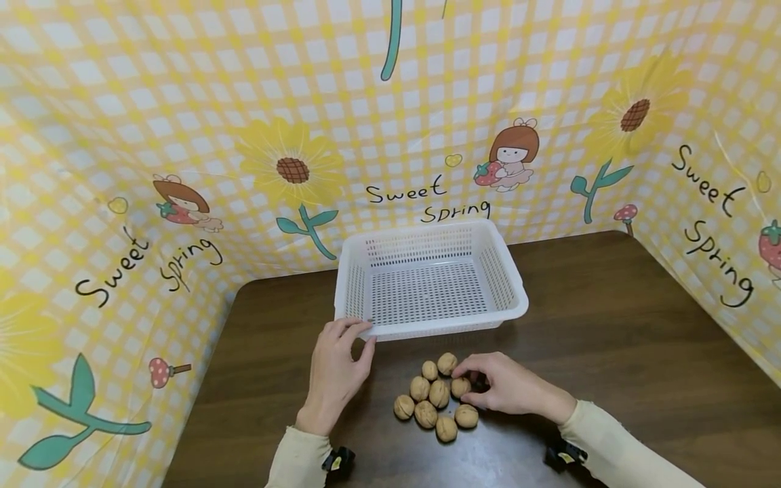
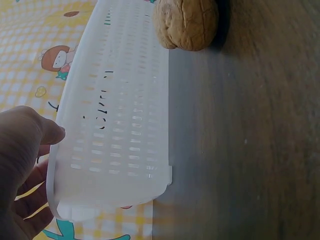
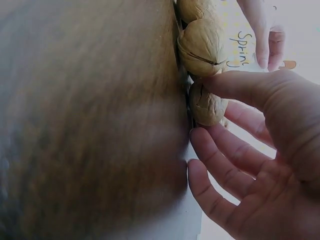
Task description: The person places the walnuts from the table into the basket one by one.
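A white plastic basket [image 1: 448,325] with slotted walls stands on the table. My left hand [image 1: 334,373] grips its near left corner, the thumb [image 2: 50,132] on the outer side of the rim and the other fingers behind it. Several walnuts [image 1: 438,393] lie in a loose cluster in front of the basket. At the cluster's right side, my right hand [image 1: 515,385] holds one walnut [image 3: 206,105] between thumb and fingers, low at the table surface. Another walnut [image 3: 202,47] sits right beside the thumb. Inside the basket, only its slotted floor shows.
The dark wooden table [image 1: 586,305] reaches out on both sides of the basket. A yellow checked cloth [image 1: 378,122] with flowers and lettering hangs behind and along both sides. The basket's back wall stands close to the cloth.
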The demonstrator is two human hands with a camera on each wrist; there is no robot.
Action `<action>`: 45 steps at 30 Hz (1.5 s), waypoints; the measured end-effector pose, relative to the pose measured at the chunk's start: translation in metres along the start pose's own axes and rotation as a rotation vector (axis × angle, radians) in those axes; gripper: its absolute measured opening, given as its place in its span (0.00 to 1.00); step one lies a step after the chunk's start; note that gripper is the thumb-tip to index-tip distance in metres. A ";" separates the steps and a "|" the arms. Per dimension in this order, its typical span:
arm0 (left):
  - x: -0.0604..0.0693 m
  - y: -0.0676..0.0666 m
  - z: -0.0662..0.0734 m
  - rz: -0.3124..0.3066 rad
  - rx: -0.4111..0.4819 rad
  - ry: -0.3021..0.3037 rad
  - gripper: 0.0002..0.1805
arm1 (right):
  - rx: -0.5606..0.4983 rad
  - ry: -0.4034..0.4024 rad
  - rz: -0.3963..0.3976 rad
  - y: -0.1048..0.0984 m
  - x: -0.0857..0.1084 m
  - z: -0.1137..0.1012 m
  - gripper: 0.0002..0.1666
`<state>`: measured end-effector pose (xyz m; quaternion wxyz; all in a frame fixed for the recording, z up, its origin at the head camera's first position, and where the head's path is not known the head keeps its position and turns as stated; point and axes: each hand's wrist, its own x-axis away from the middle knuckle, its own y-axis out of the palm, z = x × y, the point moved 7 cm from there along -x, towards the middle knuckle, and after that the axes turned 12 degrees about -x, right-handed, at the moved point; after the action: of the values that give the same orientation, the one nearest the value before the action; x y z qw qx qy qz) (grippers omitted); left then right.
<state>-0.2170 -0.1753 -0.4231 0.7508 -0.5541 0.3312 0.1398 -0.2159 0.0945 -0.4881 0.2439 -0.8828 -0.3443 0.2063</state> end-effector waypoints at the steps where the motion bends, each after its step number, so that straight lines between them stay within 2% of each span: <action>1: 0.000 0.000 0.000 0.003 0.001 0.002 0.12 | -0.004 -0.002 -0.002 -0.001 0.000 -0.001 0.16; 12: 0.001 0.002 -0.002 -0.002 -0.006 -0.011 0.12 | 0.020 0.013 -0.013 -0.018 -0.007 -0.011 0.16; 19: 0.001 0.002 -0.003 0.026 -0.016 0.001 0.12 | 0.041 -0.029 -0.025 -0.031 -0.022 -0.039 0.16; 24: 0.001 0.003 -0.001 0.018 -0.030 0.017 0.13 | 0.064 -0.065 -0.029 -0.040 -0.033 -0.059 0.16; 28: 0.001 0.002 0.000 0.015 -0.036 0.030 0.12 | 0.059 -0.062 -0.038 -0.048 -0.041 -0.070 0.16; 36: 0.002 0.002 0.001 -0.017 -0.027 0.024 0.12 | 0.084 -0.035 -0.043 -0.073 -0.068 -0.084 0.16; 41: 0.002 0.000 0.002 -0.017 -0.023 0.028 0.11 | 0.080 -0.057 -0.040 -0.091 -0.089 -0.092 0.16; 45: 0.002 -0.002 0.005 -0.007 -0.023 0.040 0.12 | 0.028 0.000 -0.032 -0.103 -0.107 -0.090 0.16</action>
<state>-0.2129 -0.1720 -0.4223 0.7382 -0.5665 0.3425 0.1298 -0.2932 0.0589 -0.3360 0.2595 -0.8737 -0.3556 0.2069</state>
